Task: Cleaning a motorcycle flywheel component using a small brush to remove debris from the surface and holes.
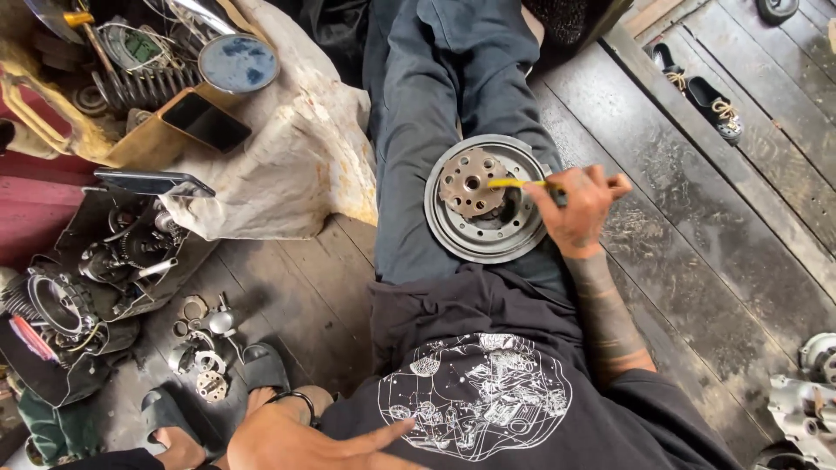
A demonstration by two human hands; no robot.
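A round grey metal drum point(453, 228) lies on my thigh, over dark blue trousers. A smaller rusty plate with several holes point(470, 181) sits in its centre. My right hand point(579, 211) is shut on a thin yellow-handled tool point(515, 184), whose tip reaches the plate from the right. My left hand point(292, 442) is at the bottom of the view. Its fingers are stretched out flat beside my dark printed shirt point(475, 392), and it holds nothing. A black band circles that wrist.
On the left lies an opened engine case point(96, 270) on a dark mat. Small loose metal parts point(200, 335) sit on the wooden floor beside black sandals point(261, 365). A pale cloth point(287, 157), a phone point(152, 183) and springs are up left. Shoes point(710, 100) lie up right, and grey castings point(805, 396) at lower right.
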